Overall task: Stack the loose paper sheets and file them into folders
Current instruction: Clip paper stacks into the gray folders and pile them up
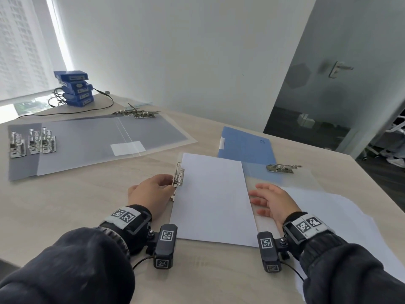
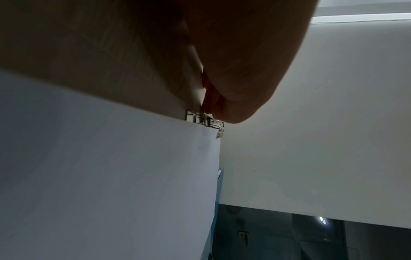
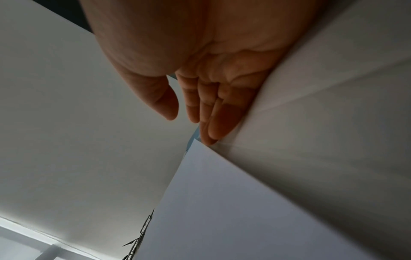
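Observation:
A stack of white sheets (image 1: 212, 198) lies on an open translucent folder (image 1: 263, 222) in front of me. A metal clip (image 1: 178, 177) sits at the stack's left edge. My left hand (image 1: 166, 183) pinches this clip with curled fingers; in the left wrist view the fingertips (image 2: 208, 107) touch the clip (image 2: 204, 119) above the paper (image 2: 111, 176). My right hand (image 1: 260, 200) lies flat on the folder, right of the stack. Its straight fingers (image 3: 213, 123) reach the paper's right edge (image 3: 233, 211).
A blue folder (image 1: 247, 145) lies behind the stack, with a second metal clip (image 1: 280, 168) next to it. More loose sheets (image 1: 328, 216) lie at the right. Open grey folders (image 1: 98, 141) with several clips (image 1: 32, 142) lie at the left, and stacked blue boxes (image 1: 74, 87) stand behind them.

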### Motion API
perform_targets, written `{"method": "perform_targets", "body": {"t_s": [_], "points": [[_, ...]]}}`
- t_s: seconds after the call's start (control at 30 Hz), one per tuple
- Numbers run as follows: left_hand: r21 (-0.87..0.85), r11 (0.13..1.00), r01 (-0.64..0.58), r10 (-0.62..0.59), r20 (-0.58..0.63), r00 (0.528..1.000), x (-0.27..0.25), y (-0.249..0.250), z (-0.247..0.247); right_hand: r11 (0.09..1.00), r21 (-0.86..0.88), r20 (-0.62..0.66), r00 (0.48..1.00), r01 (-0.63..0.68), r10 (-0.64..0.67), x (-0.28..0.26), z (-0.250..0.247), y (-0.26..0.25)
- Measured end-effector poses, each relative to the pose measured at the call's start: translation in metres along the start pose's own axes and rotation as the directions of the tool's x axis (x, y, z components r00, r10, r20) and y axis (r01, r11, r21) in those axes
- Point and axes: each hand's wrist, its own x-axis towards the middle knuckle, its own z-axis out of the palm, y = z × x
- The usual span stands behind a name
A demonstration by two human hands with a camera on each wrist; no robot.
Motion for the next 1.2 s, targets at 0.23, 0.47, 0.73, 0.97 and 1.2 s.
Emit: {"method": "perform_targets", "body": {"t_s": [0.23,0.47,0.73,0.97,1.2], "points": [[-0.049,0.999,0.002,0.002,0.08,0.997,0.008,0.011,-0.001,1.0,0.022,0.02,1.0,0.013,-0.014,0.006,-0.004,0.004],[-0.288,0.955,0.07,-0.006,0.215,0.977,0.027,0.018,0.006,1.0,0.018,0.024,1.0,0.018,-0.019,0.01,-0.005,0.006],[-0.683,0.73,0.009,0.008,0.021,1.0,0.024,0.007,-0.01,0.999,0.028,0.018,1.0,0.025,-0.026,0.012,-0.004,0.007],[-0.539,0.842,0.0,0.026,0.041,0.999,0.018,-0.001,-0.01,0.999,0.028,0.014,0.999,0.029,-0.029,0.012,-0.004,0.007],[-0.3,0.954,0.018,0.053,0.225,0.973,0.017,0.002,-0.017,0.999,0.026,0.014,0.999,0.035,-0.035,0.011,-0.004,0.008]]}}
